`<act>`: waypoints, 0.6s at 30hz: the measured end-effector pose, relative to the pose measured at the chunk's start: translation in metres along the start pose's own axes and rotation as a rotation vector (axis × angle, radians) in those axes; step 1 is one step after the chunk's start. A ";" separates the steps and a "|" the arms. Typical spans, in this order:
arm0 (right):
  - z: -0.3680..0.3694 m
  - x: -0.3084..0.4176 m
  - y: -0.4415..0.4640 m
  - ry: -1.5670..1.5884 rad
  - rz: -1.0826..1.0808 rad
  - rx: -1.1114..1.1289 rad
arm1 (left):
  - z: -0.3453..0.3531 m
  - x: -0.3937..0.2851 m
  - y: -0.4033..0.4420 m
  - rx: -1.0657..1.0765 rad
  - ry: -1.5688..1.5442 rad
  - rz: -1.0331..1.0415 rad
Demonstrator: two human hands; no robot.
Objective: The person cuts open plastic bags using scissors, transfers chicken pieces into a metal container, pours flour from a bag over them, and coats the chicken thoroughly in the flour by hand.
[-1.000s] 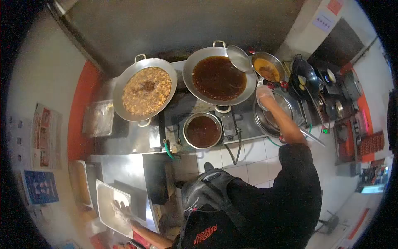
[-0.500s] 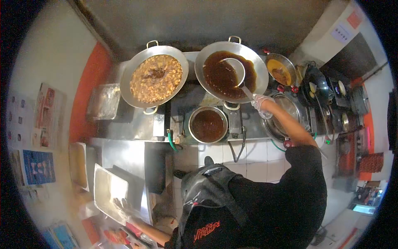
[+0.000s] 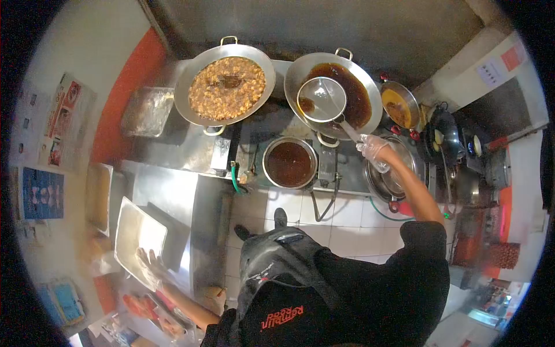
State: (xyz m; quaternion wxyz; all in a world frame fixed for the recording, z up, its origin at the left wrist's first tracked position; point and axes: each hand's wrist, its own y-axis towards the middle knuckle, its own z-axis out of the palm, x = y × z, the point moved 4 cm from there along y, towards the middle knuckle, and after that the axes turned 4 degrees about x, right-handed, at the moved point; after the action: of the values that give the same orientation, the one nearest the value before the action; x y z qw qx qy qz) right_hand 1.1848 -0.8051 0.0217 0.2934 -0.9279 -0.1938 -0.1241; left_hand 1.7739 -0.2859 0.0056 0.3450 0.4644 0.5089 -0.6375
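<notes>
My right hand (image 3: 374,150), in a clear plastic glove, is closed around the handle of a round mesh strainer (image 3: 332,95). The strainer is over the right wok (image 3: 293,75), which holds dark brown liquid (image 3: 359,104); a little dark liquid shows at the mesh's left side. Far to the left, my gloved left hand (image 3: 151,269) reaches over the near rim of a deep rectangular metal pan (image 3: 130,231). Its fingers are spread against the pan's inside. Whether the thumb grips the rim is unclear.
A left wok (image 3: 184,95) holds chunky brown food. A pot (image 3: 314,165) of dark liquid stands in front, between the burners. Smaller pans (image 3: 399,107) and a dark wok (image 3: 442,127) sit at right. A flat tray (image 3: 147,113) lies at left; a green hose (image 3: 234,176) hangs from the stove.
The strainer has risen out of the dark liquid and shifted left over the wok. My left hand has reached slightly farther into the metal pan. The whole view has shifted.
</notes>
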 end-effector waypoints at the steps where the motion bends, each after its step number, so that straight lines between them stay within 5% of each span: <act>1: -0.004 0.006 -0.006 -0.035 -0.011 -0.001 | 0.004 -0.006 -0.003 0.025 -0.003 -0.008; 7: 0.021 -0.016 -0.005 0.140 -0.041 -0.003 | 0.009 -0.028 -0.019 0.063 -0.020 0.063; 9: 0.042 -0.017 -0.013 0.663 0.011 0.059 | -0.001 -0.033 -0.014 0.088 -0.024 0.076; 10: 0.055 -0.018 -0.014 0.659 0.007 0.058 | -0.006 -0.033 -0.012 0.100 -0.062 0.077; 12: 0.087 -0.016 -0.025 1.296 0.057 0.090 | -0.012 -0.034 -0.014 0.121 -0.102 0.086; 13: 0.101 0.000 -0.039 1.287 0.060 0.101 | -0.013 -0.037 -0.016 0.109 -0.103 0.079; 15: 0.124 0.033 -0.071 0.796 0.096 -0.314 | -0.020 -0.041 -0.021 0.096 -0.082 0.031; 18: 0.198 0.062 -0.101 0.295 -0.022 -0.492 | -0.053 -0.028 -0.020 0.090 -0.115 -0.018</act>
State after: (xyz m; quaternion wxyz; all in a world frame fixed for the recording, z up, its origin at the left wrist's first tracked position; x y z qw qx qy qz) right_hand 1.2195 -0.5940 -0.0641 0.0831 -0.9409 -0.1233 -0.3043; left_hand 1.7777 -0.2305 0.0362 0.3466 0.4375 0.4633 -0.6884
